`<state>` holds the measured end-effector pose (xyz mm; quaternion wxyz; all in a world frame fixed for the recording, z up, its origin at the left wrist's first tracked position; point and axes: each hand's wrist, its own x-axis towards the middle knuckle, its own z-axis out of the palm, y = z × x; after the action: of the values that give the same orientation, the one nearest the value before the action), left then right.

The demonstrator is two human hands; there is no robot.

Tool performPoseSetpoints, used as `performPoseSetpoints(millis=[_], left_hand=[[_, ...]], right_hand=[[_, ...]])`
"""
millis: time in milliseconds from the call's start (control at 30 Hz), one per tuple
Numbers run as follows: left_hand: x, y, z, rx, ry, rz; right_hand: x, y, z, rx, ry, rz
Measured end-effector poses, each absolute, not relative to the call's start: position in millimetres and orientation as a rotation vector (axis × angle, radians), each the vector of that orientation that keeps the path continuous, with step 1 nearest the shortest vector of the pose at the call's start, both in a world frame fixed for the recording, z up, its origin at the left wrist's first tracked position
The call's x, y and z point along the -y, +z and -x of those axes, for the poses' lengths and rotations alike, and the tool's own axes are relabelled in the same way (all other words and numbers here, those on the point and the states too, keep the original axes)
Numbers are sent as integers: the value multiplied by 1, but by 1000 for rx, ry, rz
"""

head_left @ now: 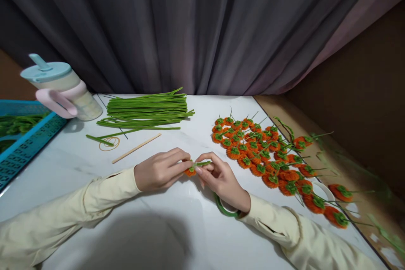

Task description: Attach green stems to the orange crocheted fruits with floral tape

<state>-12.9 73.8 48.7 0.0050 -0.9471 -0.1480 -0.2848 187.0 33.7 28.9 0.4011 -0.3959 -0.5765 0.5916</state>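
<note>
My left hand (164,168) pinches a small orange pipe-cleaner persimmon (190,172), mostly covered by the fingers. From the right, my right hand (221,177) meets it, thumb and fingers closed on a short green pipe-cleaner piece (202,163) at the persimmon's top. Whether that piece is joined to the persimmon, I cannot tell. To the right lie many finished-looking orange persimmons (253,156) with green leaves and thin stems. Beyond my left hand is a bundle of straight green pipe cleaners (147,107). A green bangle (225,207) circles my right wrist.
A thin wooden stick (136,148) and rubber bands (109,144) lie left of centre on the white marbled table (133,228). A lidded tumbler (79,97) stands at the back left, beside a blue basket (34,147) of green pieces. A curtain (177,29) hangs behind.
</note>
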Motion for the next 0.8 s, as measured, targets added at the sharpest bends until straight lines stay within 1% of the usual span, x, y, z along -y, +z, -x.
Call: performPoseSetpoints(millis=[167,333,467,667,800], left_hand=[[-72,49,12,516,-932,3029],[-71,52,9,627,-1124,3200],[-72,55,7,717,-1246,3378],[-79,57,9,803,-1224,3683],[-84,54,10,878,-1181,3897]], right_hand=[[-33,27,-188,1582,1355,1039],[-33,28,-190,1659,1318,1035],[-33,28,-191,1660,1360,976],[-33,29,-194,1598,1522,870],[-33,31,-195,1609,1558,867]])
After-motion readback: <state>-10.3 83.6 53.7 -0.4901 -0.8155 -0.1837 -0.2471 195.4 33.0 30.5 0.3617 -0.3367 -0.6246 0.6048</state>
